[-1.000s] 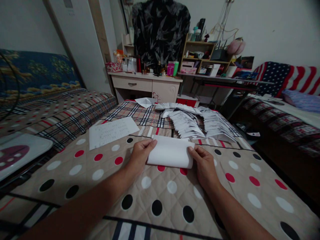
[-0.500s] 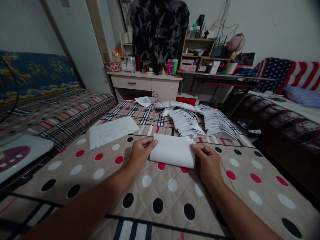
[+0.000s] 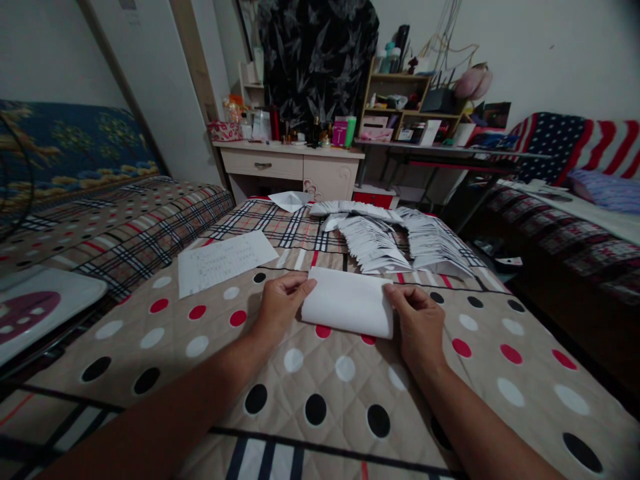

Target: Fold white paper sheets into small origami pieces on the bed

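A folded white sheet of paper (image 3: 347,302) lies on the polka-dot quilt (image 3: 320,393) in front of me. My left hand (image 3: 281,303) pinches its left edge, fingers curled over the top corner. My right hand (image 3: 419,317) grips the right edge, thumb and fingers closed on the fold. Behind the sheet lie two fanned rows of folded white papers (image 3: 400,243). A single folded white paper (image 3: 290,199) lies farther back on the plaid cover.
A handwritten sheet (image 3: 223,260) lies to the left on the quilt. A white round-cornered object (image 3: 40,310) sits at the far left. A pale dresser (image 3: 290,167) with bottles and a cluttered desk (image 3: 440,153) stand behind the bed. Another bed (image 3: 575,213) is at right.
Both hands keep hold of the folded sheet, which now sits slightly to the right and flatter. The view has shifted a little; nothing else moved.
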`<action>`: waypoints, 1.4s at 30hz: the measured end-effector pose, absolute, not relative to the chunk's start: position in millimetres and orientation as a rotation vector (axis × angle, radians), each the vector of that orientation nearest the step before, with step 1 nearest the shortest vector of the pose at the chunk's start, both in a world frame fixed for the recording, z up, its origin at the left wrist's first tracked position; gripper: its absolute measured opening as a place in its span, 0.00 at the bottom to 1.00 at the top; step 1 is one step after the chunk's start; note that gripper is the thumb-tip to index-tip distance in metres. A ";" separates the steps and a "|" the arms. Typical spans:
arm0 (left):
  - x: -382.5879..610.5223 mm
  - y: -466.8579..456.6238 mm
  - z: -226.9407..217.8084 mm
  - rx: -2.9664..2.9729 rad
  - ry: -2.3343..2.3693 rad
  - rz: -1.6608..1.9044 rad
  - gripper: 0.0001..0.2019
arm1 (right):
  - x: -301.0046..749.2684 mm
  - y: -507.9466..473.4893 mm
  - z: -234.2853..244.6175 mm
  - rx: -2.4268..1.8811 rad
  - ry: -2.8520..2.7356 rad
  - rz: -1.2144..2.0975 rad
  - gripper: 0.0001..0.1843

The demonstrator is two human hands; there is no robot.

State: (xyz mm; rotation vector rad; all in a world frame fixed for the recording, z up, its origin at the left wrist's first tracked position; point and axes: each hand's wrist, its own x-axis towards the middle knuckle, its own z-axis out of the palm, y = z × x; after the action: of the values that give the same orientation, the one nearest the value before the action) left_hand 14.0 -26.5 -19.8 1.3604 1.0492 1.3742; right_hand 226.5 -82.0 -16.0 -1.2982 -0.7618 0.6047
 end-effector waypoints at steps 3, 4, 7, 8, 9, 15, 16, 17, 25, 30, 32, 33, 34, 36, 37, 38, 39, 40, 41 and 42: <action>14.2 -27.9 -18.2 1.343 1.057 1.356 0.07 | 226.3 -82.4 -15.5 -1.299 -0.765 0.603 0.14; 14.3 -28.2 -17.8 1.337 1.058 1.355 0.07 | 226.4 -82.4 -15.8 -1.299 -0.767 0.602 0.14; 14.7 -28.3 -16.8 1.303 1.042 1.388 0.07 | 227.4 -81.7 -17.6 -1.302 -0.779 0.597 0.14; 14.7 -28.1 -16.5 1.284 1.034 1.406 0.07 | 227.8 -81.5 -18.2 -1.303 -0.785 0.594 0.14; 14.8 -28.0 -16.3 1.266 1.026 1.423 0.07 | 228.1 -81.4 -18.7 -1.303 -0.792 0.591 0.14; 14.4 -28.4 -14.4 1.223 0.993 1.456 0.10 | 228.5 -80.9 -20.6 -1.307 -0.830 0.575 0.14; 14.5 -28.6 -14.2 1.220 0.997 1.461 0.10 | 228.4 -80.7 -20.6 -1.312 -0.836 0.568 0.14; 14.5 -28.7 -14.1 1.212 1.003 1.467 0.10 | 228.3 -80.5 -20.5 -1.319 -0.841 0.563 0.14; 14.9 -27.8 -14.0 1.185 1.045 1.482 0.11 | 227.1 -80.7 -19.0 -1.308 -0.864 0.557 0.13; 15.1 -27.5 -13.4 1.193 1.053 1.475 0.10 | 226.6 -81.4 -19.7 -1.278 -0.865 0.541 0.12; 14.8 -26.5 -14.1 1.196 1.056 1.474 0.10 | 226.6 -81.3 -19.1 -1.248 -0.880 0.527 0.11; 14.6 -25.9 -14.6 1.197 1.060 1.473 0.10 | 226.6 -81.1 -18.8 -1.233 -0.888 0.522 0.11; 14.4 -25.4 -15.2 1.199 1.065 1.471 0.10 | 226.7 -80.7 -18.5 -1.221 -0.893 0.519 0.11; 13.9 -24.5 -16.3 1.200 1.073 1.468 0.10 | 226.8 -80.1 -18.2 -1.209 -0.889 0.519 0.10; 13.7 -24.3 -16.7 1.201 1.076 1.466 0.10 | 226.8 -80.0 -18.2 -1.206 -0.881 0.523 0.10; 13.5 -24.3 -16.9 1.204 1.078 1.464 0.09 | 226.9 -80.1 -18.3 -1.204 -0.871 0.528 0.10; 13.4 -24.3 -17.0 1.207 1.077 1.460 0.09 | 226.9 -80.3 -18.4 -1.205 -0.861 0.534 0.10; 13.4 -24.5 -16.9 1.209 1.075 1.456 0.09 | 227.0 -80.6 -18.5 -1.208 -0.848 0.540 0.11; 13.4 -24.6 -16.6 1.209 1.074 1.452 0.08 | 227.0 -80.9 -18.7 -1.213 -0.836 0.549 0.11; 13.5 -24.8 -16.3 1.208 1.074 1.451 0.08 | 227.0 -81.2 -18.8 -1.219 -0.825 0.558 0.11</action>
State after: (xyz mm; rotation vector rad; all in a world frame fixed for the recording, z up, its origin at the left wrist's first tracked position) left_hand 13.5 -24.8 -16.3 1.2076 1.0738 1.4509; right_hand 227.0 -81.2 -18.8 -1.2185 -0.8255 0.5579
